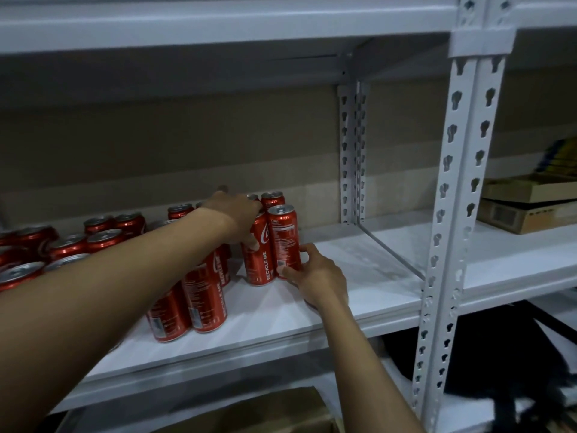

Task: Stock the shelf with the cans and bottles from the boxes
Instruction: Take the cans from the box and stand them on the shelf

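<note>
Red cans (pixel 199 295) half-hidden behind left hand (pixel 237 214), its grip round one; right hand (pixel 315 276) pinching another can (pixel 284 242).

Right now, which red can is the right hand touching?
The rightmost front can, label text facing out; the right hand pinches its base. The left hand grips its neighbour.

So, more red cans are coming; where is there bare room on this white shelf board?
Bare white shelf board lies right of the red soda cans, up to the perforated white upright, plus a front strip. The left is crowded with cans, where the left hand and right hand work.
</note>
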